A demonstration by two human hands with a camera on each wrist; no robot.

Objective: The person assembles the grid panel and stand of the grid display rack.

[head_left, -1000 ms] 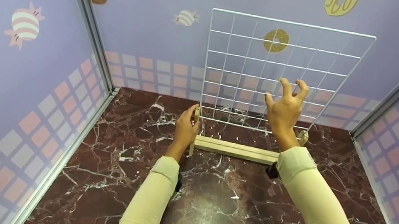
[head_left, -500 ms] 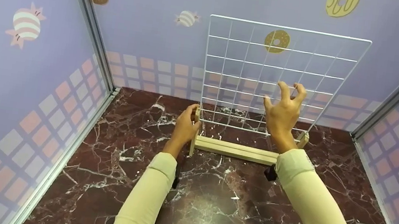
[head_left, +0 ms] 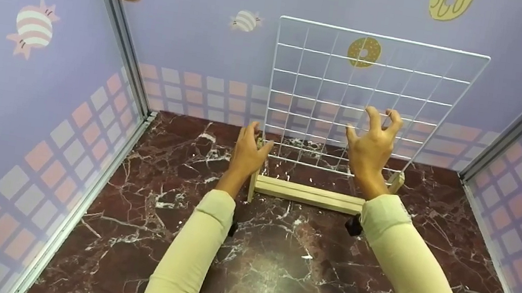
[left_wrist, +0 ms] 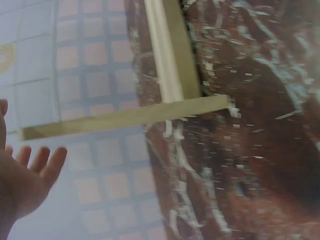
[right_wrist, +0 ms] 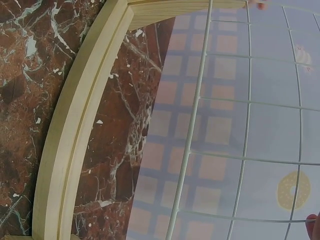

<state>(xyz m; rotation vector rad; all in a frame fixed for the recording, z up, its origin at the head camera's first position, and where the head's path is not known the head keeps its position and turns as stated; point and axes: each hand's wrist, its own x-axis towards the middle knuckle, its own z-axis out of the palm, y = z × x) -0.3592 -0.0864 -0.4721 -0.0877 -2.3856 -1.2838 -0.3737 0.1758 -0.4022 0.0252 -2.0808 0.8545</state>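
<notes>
Bright light leaves a glare patch on the marbled surface (head_left: 267, 283), while the left wrist view is blurred

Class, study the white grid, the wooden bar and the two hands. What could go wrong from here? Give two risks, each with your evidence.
1. The grid may swing or drop: its lower edge is apart from the bar, and only the right hand seems to hold it.
2. The left upright might shift if the grid bumps it: the left hand is open by its end, with no clear grip.
</notes>
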